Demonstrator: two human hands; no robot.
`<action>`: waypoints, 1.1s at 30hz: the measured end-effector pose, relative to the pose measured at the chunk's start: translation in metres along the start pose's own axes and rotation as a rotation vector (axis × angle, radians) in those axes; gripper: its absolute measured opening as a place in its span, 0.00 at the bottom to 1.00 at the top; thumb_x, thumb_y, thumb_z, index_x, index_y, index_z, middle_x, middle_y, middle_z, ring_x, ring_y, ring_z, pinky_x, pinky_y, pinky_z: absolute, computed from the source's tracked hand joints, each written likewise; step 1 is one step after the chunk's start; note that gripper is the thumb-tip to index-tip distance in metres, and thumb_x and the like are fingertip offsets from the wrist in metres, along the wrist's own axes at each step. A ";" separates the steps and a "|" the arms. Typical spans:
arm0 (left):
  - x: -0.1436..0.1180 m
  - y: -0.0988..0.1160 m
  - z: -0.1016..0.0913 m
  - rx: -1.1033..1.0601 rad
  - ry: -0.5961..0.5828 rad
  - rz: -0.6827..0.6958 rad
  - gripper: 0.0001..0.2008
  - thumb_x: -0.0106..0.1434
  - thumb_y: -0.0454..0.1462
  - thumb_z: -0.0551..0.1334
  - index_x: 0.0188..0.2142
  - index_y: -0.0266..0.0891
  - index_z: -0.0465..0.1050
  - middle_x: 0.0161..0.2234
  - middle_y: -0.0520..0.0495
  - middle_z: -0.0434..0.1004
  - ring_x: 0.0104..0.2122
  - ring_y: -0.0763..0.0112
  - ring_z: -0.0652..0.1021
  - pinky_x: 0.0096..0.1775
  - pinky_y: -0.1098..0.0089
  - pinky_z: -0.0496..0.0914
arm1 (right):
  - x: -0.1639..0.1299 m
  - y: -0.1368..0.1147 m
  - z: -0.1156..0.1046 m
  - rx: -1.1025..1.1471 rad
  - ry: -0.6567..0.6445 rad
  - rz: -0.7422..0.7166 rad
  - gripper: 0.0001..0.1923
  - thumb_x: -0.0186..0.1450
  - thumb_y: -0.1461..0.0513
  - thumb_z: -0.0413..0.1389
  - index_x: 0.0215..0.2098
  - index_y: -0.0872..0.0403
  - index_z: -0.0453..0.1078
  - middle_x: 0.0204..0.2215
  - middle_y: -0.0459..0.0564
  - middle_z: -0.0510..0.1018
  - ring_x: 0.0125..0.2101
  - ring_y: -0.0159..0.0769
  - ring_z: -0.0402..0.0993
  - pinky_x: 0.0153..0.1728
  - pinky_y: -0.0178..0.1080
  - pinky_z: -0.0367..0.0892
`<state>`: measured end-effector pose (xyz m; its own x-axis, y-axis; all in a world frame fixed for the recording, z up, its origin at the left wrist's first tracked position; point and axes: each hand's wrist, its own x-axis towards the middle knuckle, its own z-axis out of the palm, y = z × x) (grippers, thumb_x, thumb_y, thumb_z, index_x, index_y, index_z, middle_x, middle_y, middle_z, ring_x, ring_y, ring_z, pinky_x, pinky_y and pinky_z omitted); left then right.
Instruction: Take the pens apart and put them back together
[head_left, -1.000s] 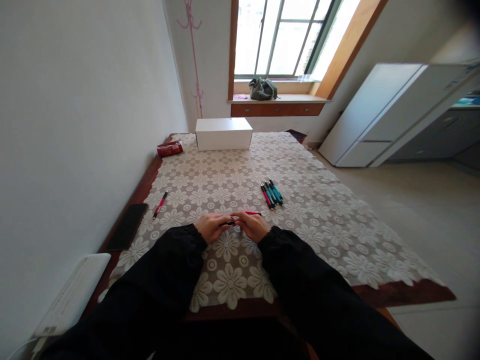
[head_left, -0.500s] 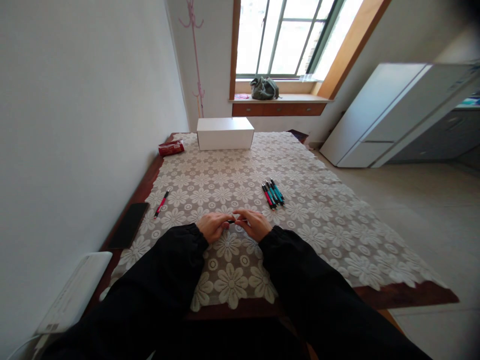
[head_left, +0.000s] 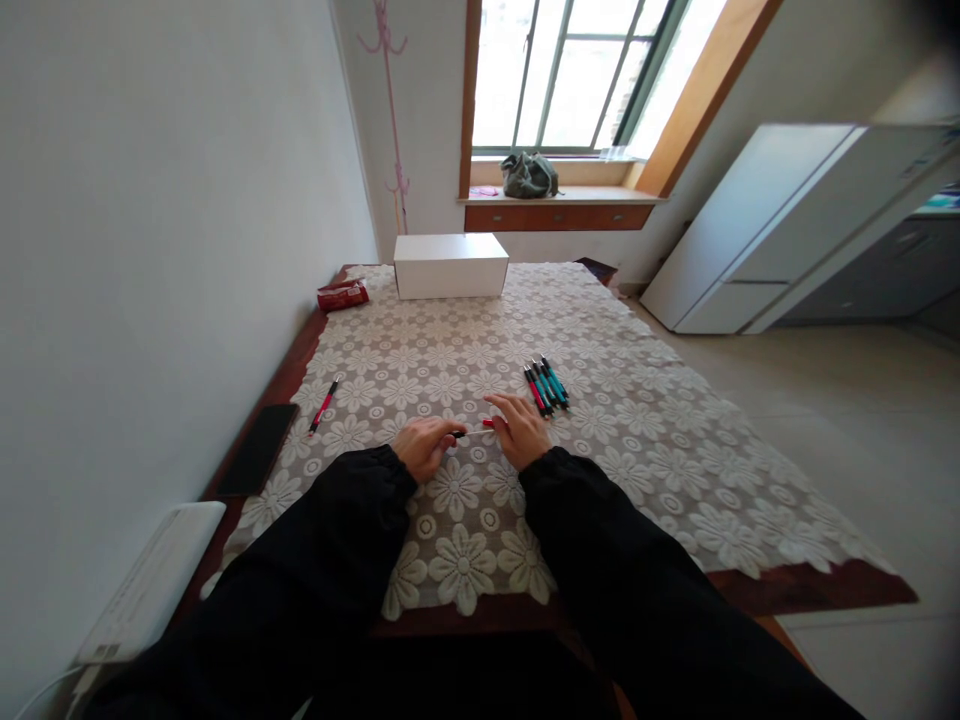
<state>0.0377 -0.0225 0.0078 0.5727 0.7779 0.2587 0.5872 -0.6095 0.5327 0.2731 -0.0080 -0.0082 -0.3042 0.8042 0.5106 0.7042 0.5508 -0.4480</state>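
My left hand (head_left: pixel 424 447) is closed on a black pen part (head_left: pixel 459 434) above the near middle of the table. From that part a thin white refill (head_left: pixel 479 432) stretches toward my right hand (head_left: pixel 520 432). Between the thumb and fingers of my right hand is a red pen barrel (head_left: pixel 488 423), mostly hidden by the hand. Just beyond that hand, several red and teal pens (head_left: pixel 546 387) lie side by side on the cloth. A single red and black pen (head_left: pixel 323 407) lies apart, to the left.
A flowered lace tablecloth (head_left: pixel 465 565) covers the table. A black phone (head_left: pixel 259 450) and a white power strip-like device (head_left: pixel 154 580) lie along the left edge. At the far end are a white box (head_left: pixel 450 275) and a red packet (head_left: pixel 343 295).
My hands have drawn apart, the right one shifting right and slightly away from me. The white refill and red barrel now show between them. The pens on the table have not moved.
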 end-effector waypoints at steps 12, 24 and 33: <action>0.000 -0.005 0.004 0.061 0.063 -0.064 0.14 0.66 0.33 0.54 0.48 0.46 0.71 0.42 0.50 0.81 0.45 0.65 0.78 0.50 0.62 0.68 | -0.002 0.012 0.009 -0.146 -0.170 -0.014 0.08 0.67 0.61 0.54 0.43 0.49 0.73 0.45 0.52 0.77 0.48 0.44 0.68 0.49 0.47 0.64; 0.001 -0.006 0.003 0.119 0.133 -0.159 0.14 0.65 0.32 0.53 0.47 0.44 0.71 0.42 0.48 0.80 0.42 0.64 0.77 0.48 0.62 0.69 | 0.000 0.006 0.005 -0.121 -0.155 -0.004 0.05 0.68 0.62 0.52 0.38 0.51 0.71 0.37 0.52 0.77 0.40 0.41 0.70 0.43 0.42 0.64; 0.001 -0.009 0.004 0.111 0.139 -0.166 0.13 0.65 0.33 0.53 0.47 0.43 0.72 0.43 0.47 0.79 0.43 0.63 0.76 0.47 0.62 0.70 | -0.001 0.001 0.004 -0.007 -0.213 -0.056 0.09 0.71 0.62 0.46 0.43 0.51 0.68 0.39 0.50 0.78 0.39 0.37 0.73 0.42 0.37 0.65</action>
<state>0.0359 -0.0169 0.0002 0.3835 0.8776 0.2876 0.7304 -0.4789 0.4870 0.2713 -0.0076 -0.0125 -0.4714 0.8015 0.3679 0.6865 0.5954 -0.4174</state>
